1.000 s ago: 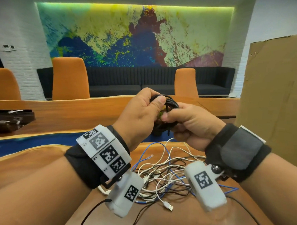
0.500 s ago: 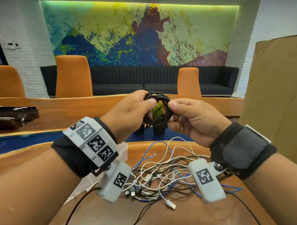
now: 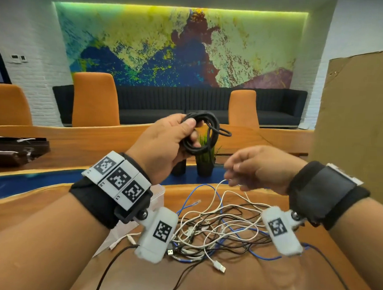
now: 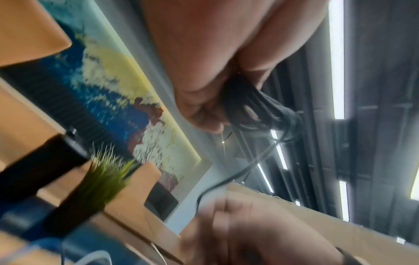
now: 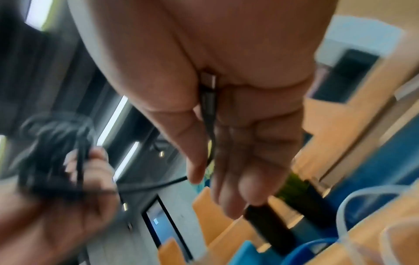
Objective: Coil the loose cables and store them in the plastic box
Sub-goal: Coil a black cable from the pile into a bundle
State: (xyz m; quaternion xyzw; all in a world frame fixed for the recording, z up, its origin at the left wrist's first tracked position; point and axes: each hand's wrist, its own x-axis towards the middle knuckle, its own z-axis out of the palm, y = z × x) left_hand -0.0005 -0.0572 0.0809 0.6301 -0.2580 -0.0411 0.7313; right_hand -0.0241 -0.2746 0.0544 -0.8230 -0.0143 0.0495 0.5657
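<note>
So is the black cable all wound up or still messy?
Mostly wound: the black cable hangs in loops from the left hand, but its plug end is still in the right hand.

A black cable coil (image 3: 201,132) is wound into several round loops, held up above the bench in the left hand (image 3: 162,147). Loose white, black and blue cables (image 3: 217,229) lie tangled on the bench. The clear plastic box (image 3: 158,197) stands just left of them, mostly hidden.

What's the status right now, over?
Left hand grips coiled black cable. Right hand pinches its plug end. Tangled pile uncoiled on table.
</note>
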